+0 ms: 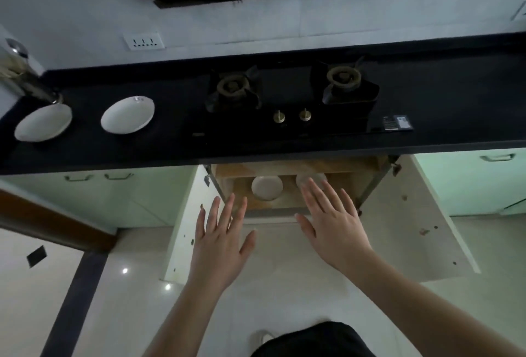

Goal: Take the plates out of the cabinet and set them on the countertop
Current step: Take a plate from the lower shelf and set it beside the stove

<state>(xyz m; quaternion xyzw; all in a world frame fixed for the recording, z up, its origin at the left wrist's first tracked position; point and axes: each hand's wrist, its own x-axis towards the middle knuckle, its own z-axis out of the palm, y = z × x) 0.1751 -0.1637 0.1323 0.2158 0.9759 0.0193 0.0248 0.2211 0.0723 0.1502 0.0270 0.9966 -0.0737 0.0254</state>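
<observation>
Two white plates lie on the black countertop (170, 143) at the left: one (42, 123) near the edge, another (127, 115) to its right. Below the stove the cabinet (367, 174) stands open, both doors swung out. Inside it sits a white plate (267, 187), and a second plate (306, 178) to its right is partly hidden by my fingers. My left hand (223, 235) and my right hand (331, 222) reach toward the cabinet opening, fingers spread and straight, holding nothing.
A two-burner gas stove (290, 94) with two brass knobs is set in the countertop above the cabinet. A metal kettle-like vessel (20, 71) stands at the far left. The open doors (185, 222) (412, 214) flank my hands. Tiled floor lies below.
</observation>
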